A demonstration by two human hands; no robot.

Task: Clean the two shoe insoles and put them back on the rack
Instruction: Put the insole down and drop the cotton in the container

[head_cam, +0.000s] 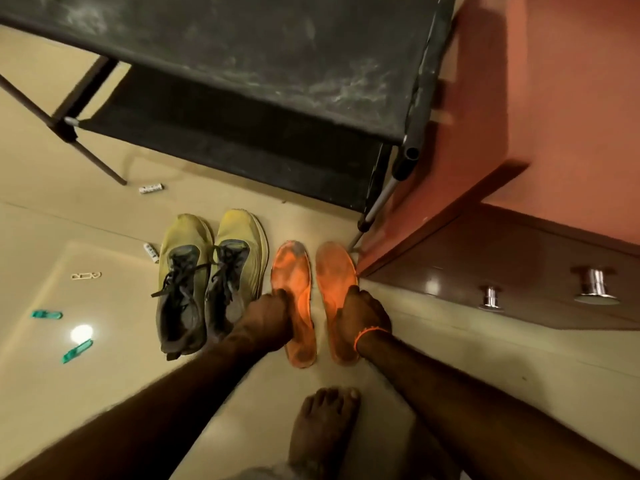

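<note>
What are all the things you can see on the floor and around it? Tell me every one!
insoles: 2, orange and dirty, flat on the floor side by side, right of the shoes
shoes: 2, yellow-green with dark laces, on the floor beside the insoles
rack: 1, black and dusty, two shelves showing, behind the shoes
cabinet: 1, reddish brown with shiny metal knobs, on the right
small green things: 2, on the floor at left; too small to name
small white things: 2, on the floor near the rack
left hand: on the left insole
right hand: on the right insole, orange thread at the wrist
bare foot: 1, bottom middle
</note>
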